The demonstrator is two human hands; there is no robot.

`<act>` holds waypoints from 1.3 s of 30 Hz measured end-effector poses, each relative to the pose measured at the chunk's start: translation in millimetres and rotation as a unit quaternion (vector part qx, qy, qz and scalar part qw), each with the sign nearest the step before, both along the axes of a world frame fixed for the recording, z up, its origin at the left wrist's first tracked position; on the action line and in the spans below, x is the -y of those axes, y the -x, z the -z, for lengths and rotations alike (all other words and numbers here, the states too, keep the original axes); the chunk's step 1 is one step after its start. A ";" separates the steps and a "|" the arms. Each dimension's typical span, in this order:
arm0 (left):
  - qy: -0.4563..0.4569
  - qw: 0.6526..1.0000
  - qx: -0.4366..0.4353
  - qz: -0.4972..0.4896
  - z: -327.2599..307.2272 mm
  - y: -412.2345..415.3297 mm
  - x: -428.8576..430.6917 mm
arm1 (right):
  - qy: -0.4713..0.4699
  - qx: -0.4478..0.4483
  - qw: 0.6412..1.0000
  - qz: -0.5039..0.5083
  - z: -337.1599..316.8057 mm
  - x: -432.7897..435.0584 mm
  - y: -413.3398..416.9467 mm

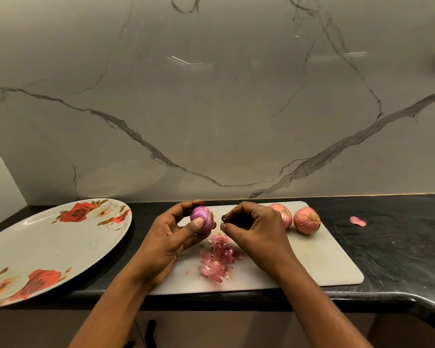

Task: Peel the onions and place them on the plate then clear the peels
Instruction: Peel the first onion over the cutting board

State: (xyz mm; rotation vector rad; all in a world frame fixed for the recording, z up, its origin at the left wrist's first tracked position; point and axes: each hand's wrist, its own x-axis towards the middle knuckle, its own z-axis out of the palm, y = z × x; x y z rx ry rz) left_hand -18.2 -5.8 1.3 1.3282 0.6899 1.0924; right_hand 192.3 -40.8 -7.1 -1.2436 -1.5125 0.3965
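Left hand (171,237) grips the peeled onion (202,219), thumb and curled fingers clamped on it, above the cutting board (312,262); right hand (256,227) just beside, fingers curled, whether pinching anything cannot be told; peels (217,259) heaped on the board; two unpeeled onions (307,220) behind; plate (48,247) on the table (399,247), left.

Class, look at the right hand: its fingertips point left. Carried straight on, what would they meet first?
Most likely the peeled onion held in the left hand; the right hand sits just beside it, depth unclear.
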 end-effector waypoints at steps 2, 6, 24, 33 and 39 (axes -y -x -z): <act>0.000 1.000 -0.004 -0.009 -0.6 0.0 0.2 | 0.006 -0.003 1.000 -0.009 -0.4 -0.1 0.0; 0.009 1.000 -0.001 -0.029 -0.4 0.3 -1.4 | 0.018 -0.001 0.998 -0.056 -1.2 1.9 2.2; 0.039 0.999 -0.010 -0.036 -2.3 -0.4 -3.1 | 0.054 -0.049 0.990 -0.124 -5.6 6.4 3.2; 0.030 0.999 -0.012 -0.036 -1.4 -1.9 -2.7 | 0.060 -0.064 0.988 -0.123 -4.8 4.3 3.4; 0.018 0.999 -0.025 -0.034 -0.9 -1.8 -1.8 | 0.056 -0.064 0.991 -0.106 -6.7 7.1 2.5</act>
